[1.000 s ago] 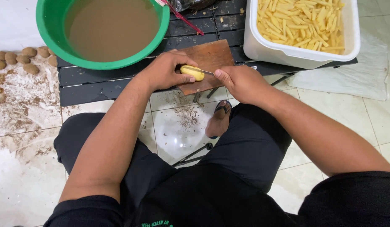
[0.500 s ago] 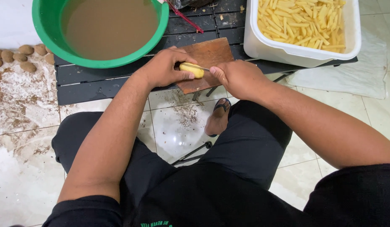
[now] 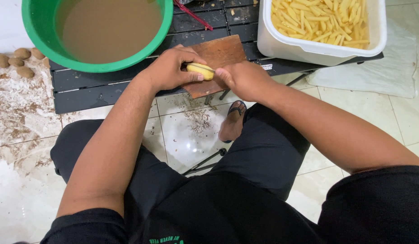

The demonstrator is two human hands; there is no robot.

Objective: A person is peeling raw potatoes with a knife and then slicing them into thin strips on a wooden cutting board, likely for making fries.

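Two hands work a peeled potato over a wooden board, upper centre of the frame.

Left hand point(image 3: 171, 68) is curled tight around the yellow potato point(image 3: 200, 71), pinning it on the brown cutting board point(image 3: 221, 54). Right hand point(image 3: 242, 79) is closed on a thin knife blade point(image 3: 204, 67) laid across the potato. Green basin point(image 3: 37, 31) of murky water sits upper left; white tub point(image 3: 286, 45) of cut strips upper right.

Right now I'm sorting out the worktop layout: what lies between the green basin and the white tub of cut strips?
In the head view, between the green basin and the white tub lies bare dark slatted table, with a red-handled utensil lying across it.
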